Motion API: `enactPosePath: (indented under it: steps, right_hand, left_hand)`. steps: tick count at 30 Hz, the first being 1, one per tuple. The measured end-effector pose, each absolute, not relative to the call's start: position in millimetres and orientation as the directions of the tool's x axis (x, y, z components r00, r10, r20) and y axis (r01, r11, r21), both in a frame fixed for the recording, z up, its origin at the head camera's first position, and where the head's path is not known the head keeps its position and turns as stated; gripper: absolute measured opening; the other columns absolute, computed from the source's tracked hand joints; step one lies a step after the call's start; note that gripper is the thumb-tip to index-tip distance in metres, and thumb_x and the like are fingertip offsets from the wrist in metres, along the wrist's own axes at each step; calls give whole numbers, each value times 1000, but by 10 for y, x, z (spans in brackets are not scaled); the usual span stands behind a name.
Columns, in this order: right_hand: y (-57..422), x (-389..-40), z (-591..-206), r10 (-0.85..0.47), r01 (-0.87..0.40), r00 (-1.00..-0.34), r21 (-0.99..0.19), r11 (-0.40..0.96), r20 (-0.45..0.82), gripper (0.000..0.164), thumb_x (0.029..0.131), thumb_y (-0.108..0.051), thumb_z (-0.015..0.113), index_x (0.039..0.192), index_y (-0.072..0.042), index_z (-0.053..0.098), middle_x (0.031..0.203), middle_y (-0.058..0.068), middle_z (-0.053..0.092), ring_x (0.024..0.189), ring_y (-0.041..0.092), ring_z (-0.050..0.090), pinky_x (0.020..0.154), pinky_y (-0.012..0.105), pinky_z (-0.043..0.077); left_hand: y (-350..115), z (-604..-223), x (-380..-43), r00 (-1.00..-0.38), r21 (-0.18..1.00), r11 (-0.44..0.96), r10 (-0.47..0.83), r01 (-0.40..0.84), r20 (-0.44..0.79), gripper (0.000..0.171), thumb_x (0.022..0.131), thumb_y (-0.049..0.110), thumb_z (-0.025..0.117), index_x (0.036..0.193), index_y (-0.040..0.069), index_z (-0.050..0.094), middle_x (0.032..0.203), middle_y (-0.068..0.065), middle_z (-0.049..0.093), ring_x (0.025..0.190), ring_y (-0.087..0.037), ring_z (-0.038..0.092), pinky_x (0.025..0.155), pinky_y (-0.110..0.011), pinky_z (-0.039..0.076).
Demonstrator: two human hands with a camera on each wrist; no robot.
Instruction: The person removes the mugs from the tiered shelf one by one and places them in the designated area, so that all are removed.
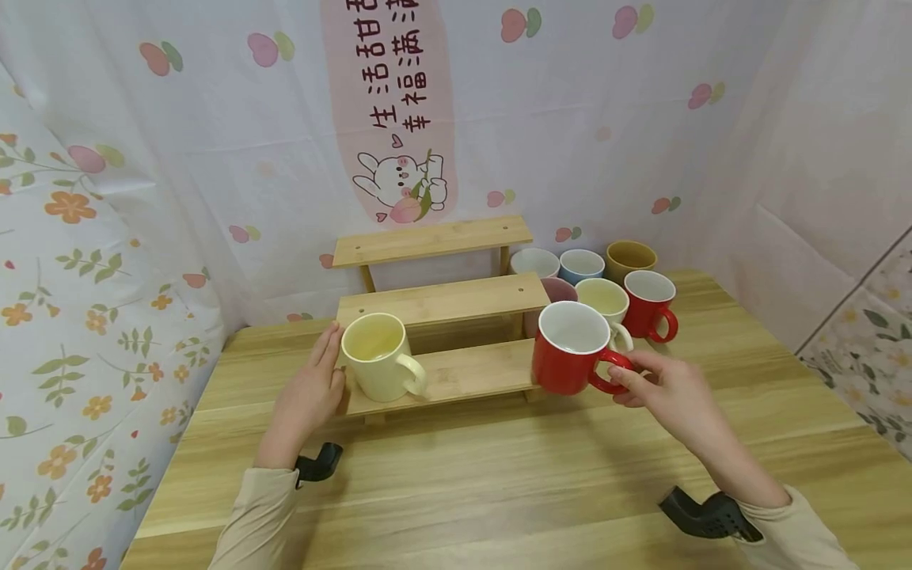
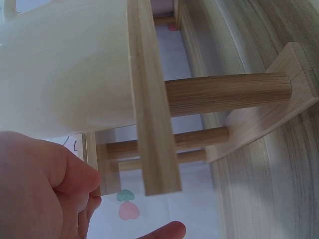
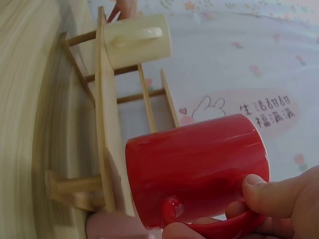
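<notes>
A red mug (image 1: pixel 566 364) with a white inside is at the right end of the lowest shelf (image 1: pixel 473 372) of a wooden rack; whether its base touches the wood I cannot tell. My right hand (image 1: pixel 666 392) pinches its handle between thumb and fingers, clearly seen in the right wrist view. At that shelf's left end stands a pale yellow mug (image 1: pixel 378 364), upright, handle toward the right. Beside it, my left hand (image 1: pixel 309 396) rests against the rack's left side. Its fingers touch the end of the middle shelf (image 1: pixel 442 301), and its thumb lies near the yellow mug.
Several mugs stand close together behind the rack's right end, among them another red mug (image 1: pixel 648 305), a light yellow mug (image 1: pixel 604 301) and a mustard mug (image 1: pixel 630 257). The top shelf (image 1: pixel 431 241) is near the patterned backdrop cloth (image 1: pixel 570 150). Wooden tabletop (image 1: pixel 456 483) extends in front.
</notes>
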State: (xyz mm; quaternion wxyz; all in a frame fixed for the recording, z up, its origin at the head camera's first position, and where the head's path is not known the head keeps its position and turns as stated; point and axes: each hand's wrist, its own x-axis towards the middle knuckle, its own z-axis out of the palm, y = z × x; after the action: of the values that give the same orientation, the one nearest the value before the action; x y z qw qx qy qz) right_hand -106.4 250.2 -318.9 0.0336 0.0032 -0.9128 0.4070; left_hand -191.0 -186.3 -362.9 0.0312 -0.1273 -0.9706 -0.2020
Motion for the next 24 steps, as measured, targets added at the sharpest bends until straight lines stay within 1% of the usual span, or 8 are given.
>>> enactPosePath:
  steps: [3, 7, 10, 13, 17, 20, 24]
  right_hand:
    - [2573, -1027, -3204, 36, -11, -998, -737, 676, 48, 42, 92, -29, 63, 121, 0, 61, 99, 19, 72, 72, 18, 72, 74, 40, 59]
    - [2656, -983, -3221, 59, 24, -998, -722, 691, 24, 41, 93, -34, 60, 118, -2, 63, 99, 17, 72, 72, 14, 72, 76, 45, 58]
    - [2702, -954, -3239, 73, 36, -997, -712, 702, 22, 39, 93, -36, 60, 113, -3, 64, 95, 14, 73, 70, 11, 71, 75, 44, 58]
    - [2743, -933, -3269, 81, 38, -996, -702, 711, 28, 37, 93, -34, 60, 112, -2, 65, 93, 13, 73, 68, 10, 70, 71, 36, 59]
    - [2809, -902, -3330, 96, 50, -995, -700, 713, 27, 35, 94, -30, 60, 110, 0, 64, 91, 13, 72, 66, 9, 70, 65, 24, 57]
    - [2866, -880, -3371, 110, 66, -994, -716, 695, 15, 34, 94, -28, 59, 110, 2, 63, 90, 13, 72, 66, 8, 70, 64, 21, 56]
    - [2936, -866, -3407, 127, 91, -992, -732, 676, -7, 36, 95, -29, 58, 111, 3, 62, 91, 14, 72, 67, 7, 70, 66, 24, 57]
  left_hand:
    - [-1866, -3624, -1910, -967, 386, 886, 233, 256, 107, 59, 98, 14, 33, 153, 4, 16, 161, -11, 13, 126, -43, 47, 92, -58, 45]
    - [-1868, -3624, -1911, -968, 383, 889, 230, 252, 102, 59, 98, 15, 33, 153, 5, 15, 161, -9, 12, 126, -43, 48, 91, -57, 46]
    - [-1869, -3632, -1913, -967, 381, 889, 232, 255, 106, 59, 98, 15, 33, 153, 5, 15, 161, -10, 12, 127, -43, 46, 92, -58, 45]
    - [-1868, -3639, -1919, -966, 376, 890, 232, 257, 113, 59, 98, 15, 33, 153, 5, 15, 161, -10, 13, 128, -43, 45, 93, -58, 45]
    - [-1862, -3649, -1920, -967, 372, 892, 231, 256, 111, 59, 98, 16, 33, 153, 5, 15, 161, -10, 12, 128, -43, 46, 92, -58, 45]
    - [-1853, -3651, -1917, -966, 373, 891, 231, 258, 116, 59, 98, 16, 33, 153, 5, 16, 161, -10, 13, 128, -43, 46, 92, -58, 45]
    - [-1847, -3647, -1913, -966, 384, 886, 227, 258, 125, 59, 98, 14, 33, 153, 4, 16, 160, -11, 14, 130, -42, 43, 96, -58, 43]
